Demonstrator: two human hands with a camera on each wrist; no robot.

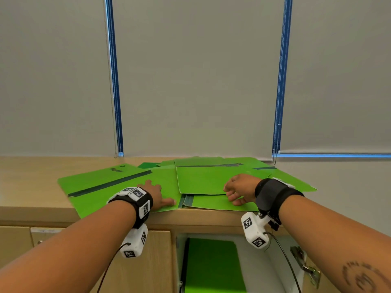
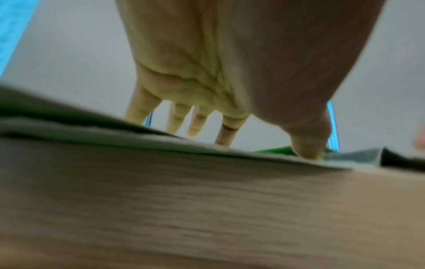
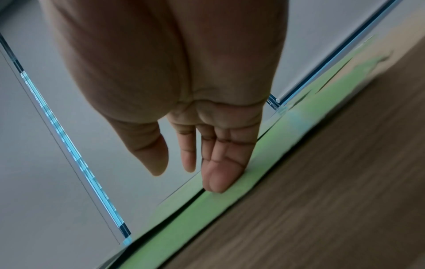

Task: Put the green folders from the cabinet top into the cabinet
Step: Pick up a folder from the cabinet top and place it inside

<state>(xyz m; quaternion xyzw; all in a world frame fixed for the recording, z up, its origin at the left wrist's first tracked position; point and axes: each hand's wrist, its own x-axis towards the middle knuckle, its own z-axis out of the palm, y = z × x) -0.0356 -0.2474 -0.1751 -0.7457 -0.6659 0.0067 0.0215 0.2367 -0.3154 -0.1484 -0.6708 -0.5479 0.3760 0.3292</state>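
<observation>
Several green folders (image 1: 203,178) lie spread and overlapping on the wooden cabinet top (image 1: 31,176). My left hand (image 1: 155,194) lies flat with straight fingers on the left folder (image 1: 110,182), thumb near the front edge. In the left wrist view the left hand (image 2: 253,134) presses its thumb on the folder edge (image 2: 161,143). My right hand (image 1: 237,192) touches the front middle folder (image 1: 211,203) with relaxed fingers. In the right wrist view the right hand (image 3: 197,169) has one fingertip on the folder (image 3: 207,207). Another green folder (image 1: 213,265) lies inside the open cabinet below.
Grey roller blinds (image 1: 196,77) with blue-lit gaps hang just behind the cabinet top. A closed cabinet door (image 1: 148,261) is at lower left. The open door's metal hinges (image 1: 304,265) show at lower right.
</observation>
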